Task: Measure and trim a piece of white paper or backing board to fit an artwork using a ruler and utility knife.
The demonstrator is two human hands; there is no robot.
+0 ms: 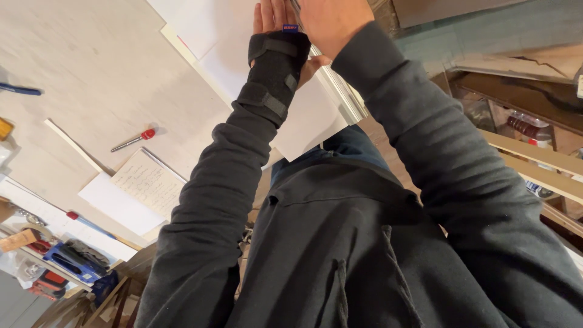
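Here, left hand [271, 15] flat on white sheet [310, 121], right hand [331, 21] over metal ruler [340, 91], fingers out of view.

This looks like a workshop or hobby workroom. A broad, pale wooden worktop [103, 67] fills most of the view, and everything else sits around it. On it lie large white sheets [303, 115], a handwritten note page [149, 181], a thin strip of light wood [73, 144], a marking tool with a red cap [135, 140] and a long metal straightedge [340, 97]. Off one edge of the worktop, a cluttered shelf [61, 255] holds a tape roll [24, 237] and small tools. Off the opposite edge stand bare timber battens [534, 164] and stacked wooden boards [522, 67], with bottles [528, 124] tucked among them.
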